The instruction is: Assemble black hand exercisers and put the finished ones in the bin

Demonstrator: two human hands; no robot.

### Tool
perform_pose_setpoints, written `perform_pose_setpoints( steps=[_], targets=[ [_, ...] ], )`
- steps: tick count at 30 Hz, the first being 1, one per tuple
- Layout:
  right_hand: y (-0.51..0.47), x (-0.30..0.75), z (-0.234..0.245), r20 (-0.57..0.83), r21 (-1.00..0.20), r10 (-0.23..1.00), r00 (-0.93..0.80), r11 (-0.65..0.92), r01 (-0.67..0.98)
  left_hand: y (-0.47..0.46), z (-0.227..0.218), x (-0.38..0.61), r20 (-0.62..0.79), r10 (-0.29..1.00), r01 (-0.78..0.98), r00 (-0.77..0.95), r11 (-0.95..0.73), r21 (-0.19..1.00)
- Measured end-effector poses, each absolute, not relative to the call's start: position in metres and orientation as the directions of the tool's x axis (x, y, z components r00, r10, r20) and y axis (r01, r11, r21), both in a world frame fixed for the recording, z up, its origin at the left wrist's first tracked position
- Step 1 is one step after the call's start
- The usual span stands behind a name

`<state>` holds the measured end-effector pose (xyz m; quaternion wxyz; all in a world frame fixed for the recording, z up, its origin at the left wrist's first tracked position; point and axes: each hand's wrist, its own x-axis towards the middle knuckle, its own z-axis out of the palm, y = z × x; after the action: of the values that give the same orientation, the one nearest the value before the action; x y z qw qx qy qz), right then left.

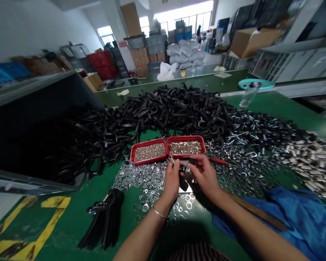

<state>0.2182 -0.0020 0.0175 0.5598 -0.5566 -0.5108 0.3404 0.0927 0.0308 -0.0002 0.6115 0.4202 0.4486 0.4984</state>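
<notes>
My left hand (171, 179) is closed round a black lever-like part (183, 184) with a shiny metal end poking up past the thumb. Close beside it, my right hand (206, 177) pinches a small dark piece (191, 161) against the same assembly; its exact kind is partly hidden by the fingers. Beneath both hands lies a metal plate (189, 189), with several loose rings (189, 205) in front of it. Just beyond the fingers stand two red trays, the left tray (131, 156) with tiny metal bits and the right tray (204, 146) with small pins.
Black levers (174, 105) form a heap behind the trays and spill from a grey crate (43, 188). Stacked black parts (105, 221) lie at left. Rightward are a red screwdriver (219, 160), bolts (260, 127), metal sleeves (312, 163), a blue cloth (299, 217) and a glass bottle (250, 95).
</notes>
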Motion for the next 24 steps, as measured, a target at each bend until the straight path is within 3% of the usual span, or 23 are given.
perform_pose_setpoints(
  steps=[6,11,14,18,20,22,24],
  targets=[
    [0.002,0.205,0.014,0.263,-0.946,0.932,0.249,0.199,0.254,0.024,0.002,0.087,-0.141,0.984,-0.342,0.111,0.171,0.924],
    [-0.006,0.220,0.013,0.328,-0.828,0.941,0.080,0.246,0.504,0.032,0.005,0.084,-0.184,0.980,-0.396,0.074,0.198,0.897],
    [-0.009,0.233,0.014,0.365,-0.752,0.929,-0.065,0.335,0.567,0.035,0.010,0.077,-0.170,0.975,-0.283,0.145,0.206,0.937],
    [-0.004,0.244,0.017,0.405,-0.710,0.882,-0.242,0.469,0.525,0.033,0.018,0.070,-0.098,0.973,-0.055,0.210,0.112,0.992],
    [0.000,0.241,0.018,0.322,-0.800,0.923,-0.212,0.385,0.460,0.033,0.022,0.070,-0.016,0.982,0.052,0.190,0.006,0.999],
    [0.004,0.234,0.017,0.113,-0.930,0.979,-0.170,0.165,0.329,0.035,0.023,0.070,0.091,0.981,0.144,0.172,-0.116,0.983],
    [0.006,0.226,0.015,-0.070,-0.977,0.981,-0.179,-0.031,0.210,0.039,0.021,0.069,0.174,0.970,0.220,0.168,-0.209,0.953]
  ],
)
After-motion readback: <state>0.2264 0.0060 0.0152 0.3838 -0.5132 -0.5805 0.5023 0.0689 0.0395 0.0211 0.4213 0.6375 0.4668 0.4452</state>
